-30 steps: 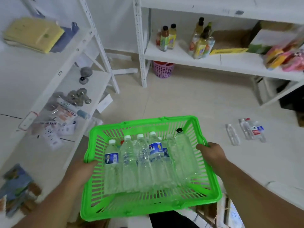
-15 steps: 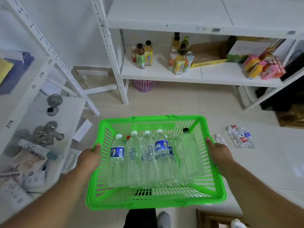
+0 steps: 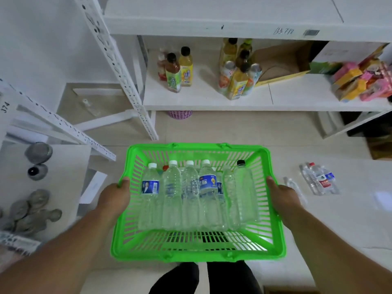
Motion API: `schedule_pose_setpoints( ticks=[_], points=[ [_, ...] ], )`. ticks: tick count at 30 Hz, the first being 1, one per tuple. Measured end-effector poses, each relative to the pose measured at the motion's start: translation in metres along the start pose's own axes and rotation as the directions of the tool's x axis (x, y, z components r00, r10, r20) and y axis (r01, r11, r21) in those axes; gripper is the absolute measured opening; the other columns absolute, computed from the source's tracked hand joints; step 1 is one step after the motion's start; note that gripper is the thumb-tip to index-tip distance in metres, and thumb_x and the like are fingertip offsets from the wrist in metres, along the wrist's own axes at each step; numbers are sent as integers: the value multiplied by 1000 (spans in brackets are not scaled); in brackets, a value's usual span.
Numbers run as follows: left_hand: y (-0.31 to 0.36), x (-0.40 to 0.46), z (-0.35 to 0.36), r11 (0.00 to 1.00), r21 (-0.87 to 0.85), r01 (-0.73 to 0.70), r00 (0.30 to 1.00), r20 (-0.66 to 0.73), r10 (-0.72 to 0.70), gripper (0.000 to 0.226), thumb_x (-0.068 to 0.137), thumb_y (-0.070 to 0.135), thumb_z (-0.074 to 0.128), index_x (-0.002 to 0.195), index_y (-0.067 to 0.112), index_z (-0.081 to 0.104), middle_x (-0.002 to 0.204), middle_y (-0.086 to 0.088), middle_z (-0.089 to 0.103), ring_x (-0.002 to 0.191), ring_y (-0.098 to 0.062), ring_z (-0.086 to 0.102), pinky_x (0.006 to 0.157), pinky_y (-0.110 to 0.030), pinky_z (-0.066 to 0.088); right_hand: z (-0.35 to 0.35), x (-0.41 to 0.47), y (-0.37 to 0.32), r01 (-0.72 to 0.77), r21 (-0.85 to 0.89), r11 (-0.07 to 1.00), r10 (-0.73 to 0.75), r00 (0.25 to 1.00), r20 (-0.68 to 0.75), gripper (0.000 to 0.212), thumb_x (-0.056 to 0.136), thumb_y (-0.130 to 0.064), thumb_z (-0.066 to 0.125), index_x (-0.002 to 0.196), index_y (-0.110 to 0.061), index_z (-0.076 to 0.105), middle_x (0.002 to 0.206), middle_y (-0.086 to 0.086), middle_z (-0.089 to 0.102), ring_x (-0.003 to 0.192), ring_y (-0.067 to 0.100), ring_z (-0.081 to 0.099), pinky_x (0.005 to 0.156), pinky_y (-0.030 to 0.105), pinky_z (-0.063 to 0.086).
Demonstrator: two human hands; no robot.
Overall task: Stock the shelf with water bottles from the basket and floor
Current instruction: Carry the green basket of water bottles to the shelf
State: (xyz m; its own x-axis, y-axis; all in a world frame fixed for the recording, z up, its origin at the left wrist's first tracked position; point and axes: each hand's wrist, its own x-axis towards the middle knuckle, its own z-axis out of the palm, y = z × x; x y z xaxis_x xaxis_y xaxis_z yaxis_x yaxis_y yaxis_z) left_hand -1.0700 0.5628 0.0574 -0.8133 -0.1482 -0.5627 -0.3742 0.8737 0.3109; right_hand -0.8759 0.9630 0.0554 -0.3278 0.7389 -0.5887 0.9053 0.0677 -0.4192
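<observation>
Basket (image 3: 197, 254), green, slatted: centre frame, carried above the floor (image 3: 244, 128). Left hand (image 3: 113, 198) grips the rim at 9 o'clock; right hand (image 3: 283, 197) grips the rim at 3 o'clock, fingers curled over the edge. Bottles (image 3: 192, 196): a row lying side by side in the basket, caps toward 12 o'clock. Loose bottles (image 3: 319, 179): on the floor at 3 o'clock. Shelf (image 3: 297, 98): at 12 o'clock, holding drink bottles (image 3: 179, 70) and boxes (image 3: 360, 81).

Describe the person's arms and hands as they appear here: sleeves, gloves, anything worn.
Both forearms are bare up to the frame's edge; no sleeves show. The left hand and right hand wear no gloves, and no rings, watch or bands are visible on the parts in view. No markings show.
</observation>
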Motion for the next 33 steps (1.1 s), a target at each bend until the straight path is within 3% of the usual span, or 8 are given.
schedule_pose_setpoints(
  ticks=[4,6,9,12,18,24,30,33],
  points=[
    [29,44,9,999,38,11,1000,-11,-11,68,101,54,26,82,1,63,75,-17,60,67,-30,53,62,-35,39,19,49,-23,3,19,1000,-3,1000,22,62,93,-65,45,74,-10,66,75,13,67,71,29,65,71,39,55],
    [41,67,18,998,40,38,999,-5,-38,66,100,56,26,82,3,62,74,-15,60,62,-25,51,59,-33,37,30,75,-32,-5,39,999,4,999,37,62,92,-66,47,74,-11,67,75,13,68,70,29,65,72,40,55],
    [52,102,36,997,-14,75,997,23,-74,65,99,59,29,87,5,63,84,-17,64,74,-29,59,68,-36,45,48,117,-47,-18,60,998,13,997,74,63,91,-67,49,77,-9,69,76,15,69,72,31,66,73,43,56],
    [58,141,59,994,-36,104,994,32,-103,67,97,61,30,94,4,65,83,-12,62,75,-28,59,66,-34,42,70,161,-60,-12,52,999,7,996,91,66,90,-70,47,77,-9,69,76,14,69,75,33,67,75,44,56],
    [58,228,125,992,-19,128,992,-14,-128,63,98,58,32,98,2,62,95,-20,62,83,-33,55,72,-37,41,136,246,-68,-35,51,998,33,999,33,75,91,-75,35,68,-10,65,66,12,62,62,27,60,53,30,40],
    [51,324,193,997,18,78,996,-46,-77,65,98,57,35,102,0,66,99,-25,64,88,-37,58,75,-38,44,215,332,-60,-75,30,997,77,996,-39,76,92,-75,27,64,-12,58,67,11,59,62,26,57,52,27,35],
    [41,399,251,998,26,57,997,-56,-56,56,98,56,36,81,7,57,80,-16,55,73,-32,51,68,-35,38,280,398,-49,-91,21,996,92,995,-49,75,90,-77,30,65,-12,56,69,11,59,62,26,57,52,28,35],
    [37,427,271,998,22,60,997,-43,-59,63,98,58,36,82,3,60,80,-19,59,73,-34,54,67,-36,40,301,422,-49,-90,-17,996,88,994,-58,76,90,-77,28,66,-11,57,68,12,58,62,27,56,52,28,35]
  ],
)
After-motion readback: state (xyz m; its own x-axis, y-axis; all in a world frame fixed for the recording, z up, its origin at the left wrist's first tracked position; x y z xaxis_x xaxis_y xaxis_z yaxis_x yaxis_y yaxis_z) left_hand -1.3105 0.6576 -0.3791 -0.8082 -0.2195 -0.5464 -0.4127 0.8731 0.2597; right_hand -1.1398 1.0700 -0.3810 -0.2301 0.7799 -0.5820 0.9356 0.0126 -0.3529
